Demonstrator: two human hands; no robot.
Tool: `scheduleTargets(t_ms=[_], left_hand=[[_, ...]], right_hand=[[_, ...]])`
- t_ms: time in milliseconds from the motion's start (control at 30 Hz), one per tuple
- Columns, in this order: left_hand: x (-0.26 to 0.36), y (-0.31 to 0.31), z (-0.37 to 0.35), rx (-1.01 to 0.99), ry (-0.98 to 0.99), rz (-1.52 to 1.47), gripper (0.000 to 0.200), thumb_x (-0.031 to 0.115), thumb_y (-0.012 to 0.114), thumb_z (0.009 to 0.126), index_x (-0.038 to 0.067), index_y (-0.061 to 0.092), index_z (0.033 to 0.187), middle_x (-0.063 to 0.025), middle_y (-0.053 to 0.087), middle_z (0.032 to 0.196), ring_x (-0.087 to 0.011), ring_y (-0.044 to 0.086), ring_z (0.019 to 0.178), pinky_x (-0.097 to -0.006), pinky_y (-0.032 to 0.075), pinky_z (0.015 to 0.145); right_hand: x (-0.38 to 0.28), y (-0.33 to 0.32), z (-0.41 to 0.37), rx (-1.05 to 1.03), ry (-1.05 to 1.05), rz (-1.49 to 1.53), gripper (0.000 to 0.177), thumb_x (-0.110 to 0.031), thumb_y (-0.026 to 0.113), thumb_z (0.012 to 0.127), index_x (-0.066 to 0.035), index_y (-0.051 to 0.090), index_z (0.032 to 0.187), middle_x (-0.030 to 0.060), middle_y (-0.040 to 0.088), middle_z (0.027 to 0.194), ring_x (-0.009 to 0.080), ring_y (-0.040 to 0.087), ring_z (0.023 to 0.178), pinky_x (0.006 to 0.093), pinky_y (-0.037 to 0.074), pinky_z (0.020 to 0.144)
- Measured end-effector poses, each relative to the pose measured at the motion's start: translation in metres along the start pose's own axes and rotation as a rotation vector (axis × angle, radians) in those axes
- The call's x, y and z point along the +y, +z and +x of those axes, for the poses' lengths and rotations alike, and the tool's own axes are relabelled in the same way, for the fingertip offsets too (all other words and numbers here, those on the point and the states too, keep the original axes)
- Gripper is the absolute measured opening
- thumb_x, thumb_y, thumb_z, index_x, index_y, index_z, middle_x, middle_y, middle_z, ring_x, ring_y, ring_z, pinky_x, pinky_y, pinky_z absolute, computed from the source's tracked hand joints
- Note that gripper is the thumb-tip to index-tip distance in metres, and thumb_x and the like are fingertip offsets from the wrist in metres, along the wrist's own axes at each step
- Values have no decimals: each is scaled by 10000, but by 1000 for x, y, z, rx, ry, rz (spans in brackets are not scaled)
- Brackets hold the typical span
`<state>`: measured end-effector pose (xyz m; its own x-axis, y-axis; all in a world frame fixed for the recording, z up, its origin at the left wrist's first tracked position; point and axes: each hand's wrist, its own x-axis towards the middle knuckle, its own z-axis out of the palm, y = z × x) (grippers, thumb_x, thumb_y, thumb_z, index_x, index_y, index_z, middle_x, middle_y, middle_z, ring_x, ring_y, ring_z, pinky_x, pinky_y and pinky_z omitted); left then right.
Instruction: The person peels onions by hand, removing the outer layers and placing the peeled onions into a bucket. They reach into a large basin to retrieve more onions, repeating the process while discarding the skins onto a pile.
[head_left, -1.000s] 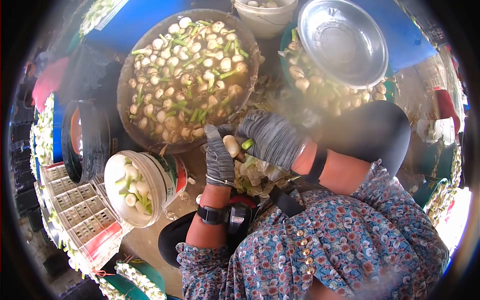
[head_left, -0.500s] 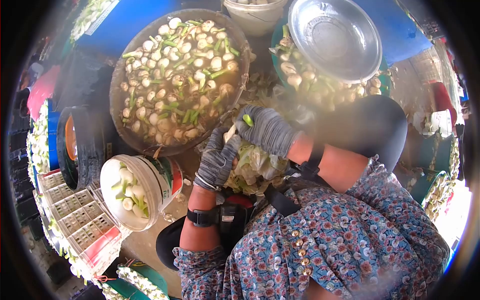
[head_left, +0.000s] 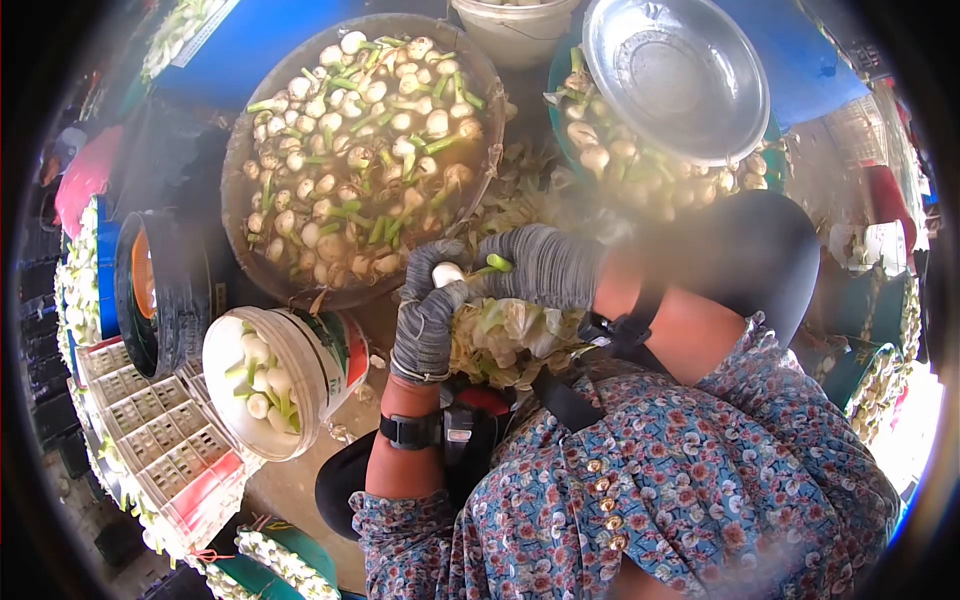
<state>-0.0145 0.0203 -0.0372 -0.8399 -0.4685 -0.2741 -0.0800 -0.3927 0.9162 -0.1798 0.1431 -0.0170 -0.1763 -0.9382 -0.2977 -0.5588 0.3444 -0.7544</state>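
In grey knitted gloves, both of my hands meet over my lap, just below a large basin [head_left: 240,235]. My left hand [head_left: 425,315] is closed around a white onion bulb [head_left: 447,274], whose round end shows between thumb and fingers. Close against it, my right hand [head_left: 545,266] has its fingers curled on the stem side of the same onion; a green cut stem end [head_left: 498,262] sticks out there. The basin holds murky water with many white bulbs and short green stems. Beneath my hands lies a heap of pale peeled skins [head_left: 515,335].
On my left a tilted white bucket [head_left: 310,385] holds several peeled onions, beside a black tub [head_left: 165,300] and plastic crates [head_left: 150,430]. A metal bowl [head_left: 675,75] rests on a green tub of bulbs [head_left: 600,150] at upper right. A white pail [head_left: 515,35] stands behind.
My left hand has moved up and turned, so the white bulb now shows in its grip. The right hand has shifted slightly right and down, with the green stem end still showing.
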Motion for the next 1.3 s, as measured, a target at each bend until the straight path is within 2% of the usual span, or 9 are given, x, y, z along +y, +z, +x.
scheduleTargets(t_ms=[200,300,567,733,833,867,933,1100,1300], left_hand=[[-1,-4,-1,43,17,321,408,69,634,911,66,526,1304,-28,572,1178,-114,548,995,-238,477,863],[-3,-14,1,5,97,438,483,89,642,917,63,493,1375,-43,561,1254,-122,543,1048,-247,473,901],[11,2,-4,-28,11,-9,518,153,647,937,77,465,1417,-72,591,1259,-162,578,1096,-302,487,939],[17,12,-7,-89,13,-271,543,174,643,944,83,426,1434,-124,573,1311,-237,617,1102,-365,542,909],[16,14,-7,-62,25,-301,520,198,641,949,78,441,1413,-165,558,1326,-292,646,1059,-420,570,891],[18,12,-7,-76,13,-292,508,197,639,951,77,449,1406,-166,564,1309,-290,648,1054,-419,570,891],[15,7,-4,-41,0,-242,481,184,636,953,71,465,1388,-163,579,1273,-278,648,1048,-411,573,887],[5,5,-1,88,3,-70,413,121,617,958,23,497,1340,-127,606,1191,-233,641,1037,-370,579,870],[-4,1,0,89,32,32,367,95,627,947,-7,560,1292,-105,641,1180,-187,636,1046,-324,561,897]], right_hand=[[-8,-3,-7,106,179,305,332,-388,666,921,-70,691,1011,122,692,841,258,636,772,378,511,765],[-1,-7,-2,-47,283,340,355,-412,654,925,-74,700,1027,113,686,825,229,632,785,359,506,797],[48,14,7,131,-233,89,320,-354,574,981,-78,683,1101,143,682,974,247,643,914,355,498,806],[61,4,18,83,130,-140,378,-311,595,960,-35,615,1218,185,687,1000,338,649,952,393,499,870],[21,-34,8,-42,530,-217,458,-347,534,980,-154,502,1394,196,626,1230,348,628,1103,422,500,950],[34,-18,1,204,455,-199,509,-379,639,913,-34,582,1282,244,658,1101,362,619,1058,420,471,927],[54,7,-8,482,142,-592,508,-371,639,914,-46,575,1300,230,666,1090,373,625,1037,432,469,938],[-25,-26,-16,399,-19,-1,376,-345,652,894,-171,634,1227,116,679,1106,294,654,1031,391,518,880],[-15,-2,-9,584,-276,-104,241,-301,652,882,-120,678,1038,112,684,943,306,661,873,416,528,772]])
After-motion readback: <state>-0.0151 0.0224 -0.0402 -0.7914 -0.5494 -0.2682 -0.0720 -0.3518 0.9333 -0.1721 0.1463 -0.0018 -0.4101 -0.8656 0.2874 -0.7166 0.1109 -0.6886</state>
